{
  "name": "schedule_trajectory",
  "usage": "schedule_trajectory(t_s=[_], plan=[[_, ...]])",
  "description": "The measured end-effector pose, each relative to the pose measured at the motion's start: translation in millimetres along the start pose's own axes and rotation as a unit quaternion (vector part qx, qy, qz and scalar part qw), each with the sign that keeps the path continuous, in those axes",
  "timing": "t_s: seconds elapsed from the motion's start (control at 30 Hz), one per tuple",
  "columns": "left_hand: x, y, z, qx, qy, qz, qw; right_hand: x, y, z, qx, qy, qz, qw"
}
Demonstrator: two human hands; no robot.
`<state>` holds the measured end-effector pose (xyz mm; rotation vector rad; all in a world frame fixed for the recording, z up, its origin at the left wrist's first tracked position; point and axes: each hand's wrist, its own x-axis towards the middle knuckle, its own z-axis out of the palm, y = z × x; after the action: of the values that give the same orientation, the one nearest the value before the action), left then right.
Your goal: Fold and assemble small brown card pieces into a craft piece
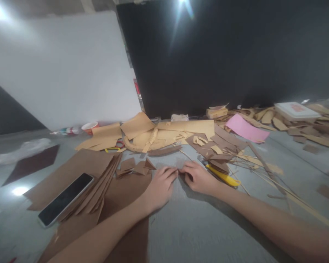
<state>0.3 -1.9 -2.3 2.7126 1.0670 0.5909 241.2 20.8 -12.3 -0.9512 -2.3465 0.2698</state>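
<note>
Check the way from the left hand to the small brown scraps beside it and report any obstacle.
Nothing visible stands between the left hand and the brown scraps on its left; the larger brown sheet there lies flat, seemingly no obstacle.

On the table [167,237], a phone [65,199] lies atop a paper stack [71,170], left of the left hand [161,184]. Beside the right hand [197,177] sits a tool [225,177] (one end under scraps [219,165]). Far right, a box [297,111] rests among paper pieces [279,123].
</note>
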Motion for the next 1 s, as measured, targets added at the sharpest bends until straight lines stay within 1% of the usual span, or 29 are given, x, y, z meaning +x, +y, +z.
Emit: schedule_trajectory(t_s=[0.17, 0.4, 0.53, 0.7, 1.0], plan=[[0, 1, -1.2, -0.003, 0.001, 0.001, 1.000, 0, 1, 1, -0.020, -0.012, -0.002, 1.000], [0, 0, 0.4, -0.003, -0.008, -0.001, 1.000, -2, -6, 2, -0.135, -0.052, -0.027, 0.989], [0, -1, 1.4, 0.001, -0.012, -0.004, 1.000, -2, -11, 1, -0.170, -0.063, -0.038, 0.983], [0, -1, 0.7, -0.003, -0.012, -0.008, 1.000, -3, -9, 2, -0.170, -0.062, -0.034, 0.983], [2, 1, -0.5, -0.013, -0.018, -0.024, 0.999, -3, 0, 9, -0.112, -0.039, -0.007, 0.993]])
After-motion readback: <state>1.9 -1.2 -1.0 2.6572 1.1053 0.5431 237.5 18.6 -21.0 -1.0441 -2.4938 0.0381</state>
